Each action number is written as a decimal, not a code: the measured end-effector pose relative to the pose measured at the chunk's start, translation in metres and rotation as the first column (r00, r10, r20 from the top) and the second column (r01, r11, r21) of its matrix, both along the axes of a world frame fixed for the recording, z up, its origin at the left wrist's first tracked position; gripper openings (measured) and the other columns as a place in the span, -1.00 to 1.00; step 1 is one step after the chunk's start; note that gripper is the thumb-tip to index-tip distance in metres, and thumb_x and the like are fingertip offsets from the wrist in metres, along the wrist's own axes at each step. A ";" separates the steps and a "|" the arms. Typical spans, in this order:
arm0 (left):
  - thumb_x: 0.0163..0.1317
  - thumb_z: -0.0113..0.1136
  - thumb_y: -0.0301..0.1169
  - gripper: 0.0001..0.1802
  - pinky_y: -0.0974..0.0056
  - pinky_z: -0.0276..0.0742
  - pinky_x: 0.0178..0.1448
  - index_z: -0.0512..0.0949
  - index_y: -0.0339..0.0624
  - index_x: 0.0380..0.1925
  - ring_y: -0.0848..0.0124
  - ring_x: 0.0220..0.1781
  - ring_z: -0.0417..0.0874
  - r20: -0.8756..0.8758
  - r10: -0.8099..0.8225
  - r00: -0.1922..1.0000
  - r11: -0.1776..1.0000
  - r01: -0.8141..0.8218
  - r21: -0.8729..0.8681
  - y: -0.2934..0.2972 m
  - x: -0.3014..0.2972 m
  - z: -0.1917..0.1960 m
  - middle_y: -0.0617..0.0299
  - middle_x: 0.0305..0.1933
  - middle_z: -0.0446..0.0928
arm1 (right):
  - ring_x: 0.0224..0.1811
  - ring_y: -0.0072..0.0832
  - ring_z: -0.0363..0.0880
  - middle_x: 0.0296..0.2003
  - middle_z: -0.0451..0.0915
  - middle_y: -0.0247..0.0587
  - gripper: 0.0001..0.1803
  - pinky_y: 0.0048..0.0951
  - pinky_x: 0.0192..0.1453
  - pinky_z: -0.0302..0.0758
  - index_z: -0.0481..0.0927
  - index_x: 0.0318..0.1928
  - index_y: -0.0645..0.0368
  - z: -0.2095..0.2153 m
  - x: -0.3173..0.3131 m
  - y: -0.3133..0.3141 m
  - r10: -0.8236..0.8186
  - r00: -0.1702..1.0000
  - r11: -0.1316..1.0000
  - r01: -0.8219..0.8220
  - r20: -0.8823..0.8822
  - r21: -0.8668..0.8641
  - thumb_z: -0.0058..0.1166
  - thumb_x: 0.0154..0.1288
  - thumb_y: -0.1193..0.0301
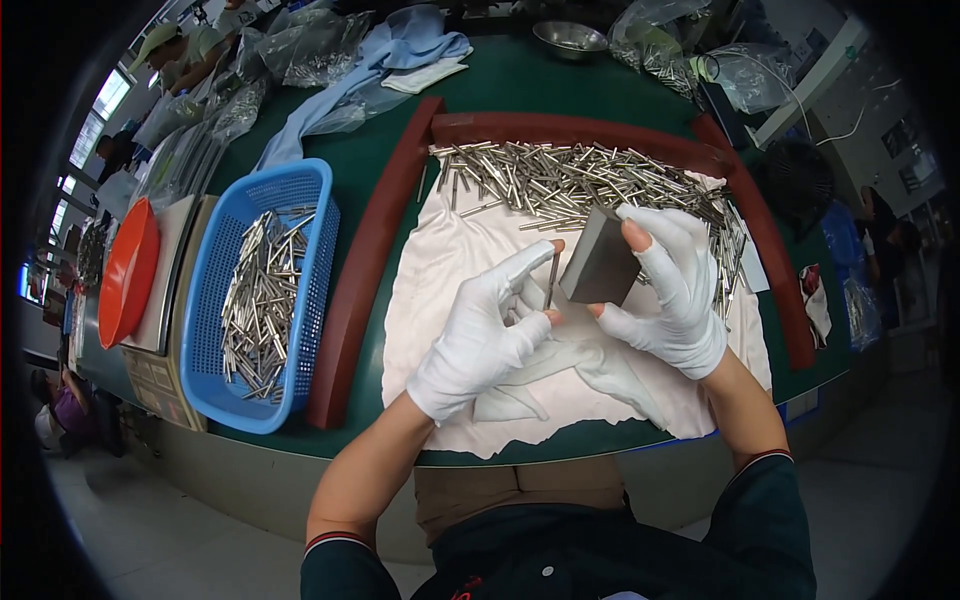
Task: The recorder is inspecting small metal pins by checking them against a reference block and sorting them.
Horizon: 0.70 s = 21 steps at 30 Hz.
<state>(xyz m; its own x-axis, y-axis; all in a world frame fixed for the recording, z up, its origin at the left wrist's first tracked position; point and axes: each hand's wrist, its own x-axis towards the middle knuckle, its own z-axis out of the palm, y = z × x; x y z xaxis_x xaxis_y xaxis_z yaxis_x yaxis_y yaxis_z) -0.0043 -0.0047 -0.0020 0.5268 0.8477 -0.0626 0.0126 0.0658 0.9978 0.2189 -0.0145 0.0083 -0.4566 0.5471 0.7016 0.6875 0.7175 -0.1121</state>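
Observation:
Both hands wear white gloves with bare fingertips showing. Between the thumb and a finger of my left hand, a thin metal pin is held upright by its ends. My right hand grips a dark grey rectangular block, tilted, just right of the pin; a small gap seems to part them. Under the hands lies a pale pink cloth with a crumpled white cloth on it. Beyond the hands spreads a heap of loose metal pins.
Dark red bars frame the cloth on the green table. To the left stand a blue basket of metal pins, a scale and an orange-red bowl. A metal bowl and plastic bags sit at the back.

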 end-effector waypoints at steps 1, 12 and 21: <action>0.18 0.12 -0.74 -0.31 0.43 0.55 -0.04 0.25 -0.40 0.36 0.57 -0.08 0.53 0.027 -0.003 1.000 1.000 0.003 0.017 0.001 0.000 0.000 0.13 0.14 0.49 | 0.06 -0.18 0.41 0.15 0.45 -0.15 0.05 -0.17 0.11 0.38 0.30 0.37 0.05 0.000 0.000 -0.002 -0.009 1.000 1.000 0.008 -0.025 -0.002 0.44 -0.30 0.37; 0.17 0.15 -0.73 -0.30 0.41 0.57 -0.01 0.24 -0.40 0.36 0.55 -0.21 0.53 0.030 -0.028 0.999 0.998 0.030 -0.060 0.000 -0.001 -0.004 0.16 -0.02 0.51 | 0.07 -0.17 0.41 0.15 0.46 -0.17 0.00 -0.16 0.10 0.39 0.36 0.32 0.07 0.001 -0.004 -0.003 0.006 0.998 0.999 -0.004 -0.058 0.039 0.44 -0.30 0.36; 0.16 0.16 -0.72 -0.27 0.39 0.59 -0.04 0.21 -0.42 0.37 0.54 -0.20 0.55 0.072 -0.011 0.997 1.000 0.012 -0.025 0.002 -0.001 -0.003 0.14 -0.04 0.50 | 0.07 -0.17 0.41 0.15 0.45 -0.15 0.00 -0.16 0.11 0.38 0.37 0.33 0.07 0.000 -0.003 -0.002 -0.009 1.000 1.000 0.009 -0.029 -0.009 0.45 -0.29 0.35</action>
